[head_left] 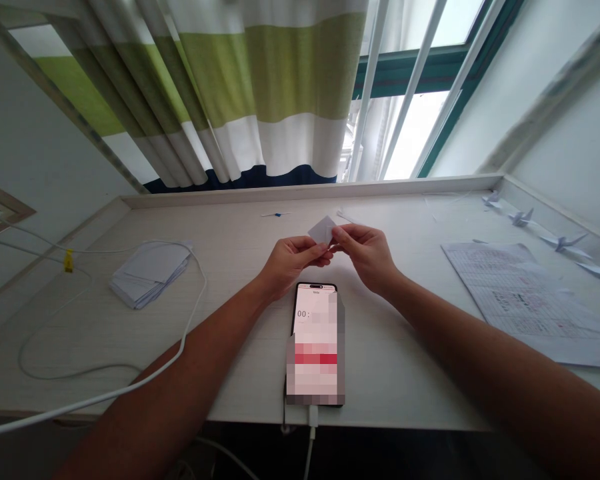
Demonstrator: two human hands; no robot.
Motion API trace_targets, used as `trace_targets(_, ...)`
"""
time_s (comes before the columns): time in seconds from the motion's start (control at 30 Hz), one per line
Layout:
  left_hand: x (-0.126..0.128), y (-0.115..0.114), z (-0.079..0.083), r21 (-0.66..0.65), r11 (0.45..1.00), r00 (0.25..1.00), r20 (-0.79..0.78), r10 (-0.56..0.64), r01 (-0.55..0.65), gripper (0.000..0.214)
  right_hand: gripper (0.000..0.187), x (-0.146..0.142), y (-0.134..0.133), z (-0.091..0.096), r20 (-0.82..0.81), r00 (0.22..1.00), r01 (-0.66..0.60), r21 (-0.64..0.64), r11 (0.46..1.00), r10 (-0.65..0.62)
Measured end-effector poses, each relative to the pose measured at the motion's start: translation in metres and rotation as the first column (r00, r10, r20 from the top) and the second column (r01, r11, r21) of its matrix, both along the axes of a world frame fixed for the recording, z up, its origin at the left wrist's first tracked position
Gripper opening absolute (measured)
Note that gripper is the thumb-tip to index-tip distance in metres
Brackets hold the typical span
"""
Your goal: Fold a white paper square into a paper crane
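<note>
A small folded piece of white paper [322,230] is held up between my two hands, above the middle of the desk. My left hand [294,261] pinches its lower edge between thumb and fingers. From the other side, my right hand [366,252] grips its right edge with thumb and forefinger. The paper's top corner points up and away from me; its lower part is hidden by my fingers. Just below my hands lies a phone [316,343] with a lit screen, partly blurred out.
A stack of white paper sheets [150,275] lies at left, with a white cable [200,293] looping past it and over my left forearm. At right are written sheets [525,300] and several folded paper cranes [563,243] along the raised edge. A charging cable [312,420] runs from the phone.
</note>
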State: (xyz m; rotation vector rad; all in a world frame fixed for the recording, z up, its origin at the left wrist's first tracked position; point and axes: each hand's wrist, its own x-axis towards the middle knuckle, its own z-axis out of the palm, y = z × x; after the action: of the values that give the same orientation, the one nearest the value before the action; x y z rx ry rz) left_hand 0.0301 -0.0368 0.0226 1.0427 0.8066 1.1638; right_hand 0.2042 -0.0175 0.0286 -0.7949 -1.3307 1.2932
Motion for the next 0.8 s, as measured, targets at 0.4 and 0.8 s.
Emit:
trace_targets(0.4, 0.0004, -0.0003, -0.0009, 0.014, 1.0, 1.0, -0.004, 0.005, -0.005, 0.031, 0.038, -0.0009, 0.0003, -0.0004, -0.017, 1.0, 0.02, 0.018, 1.0, -0.02)
trace_targets(0.8, 0.0012, 0.0007, -0.0055, 0.042, 0.999, 1.0, -0.019, 0.006, -0.005, 0.032, 0.039, -0.0023, -0.0007, 0.0013, -0.031, 0.999, 0.034, -0.025, 0.999, -0.035)
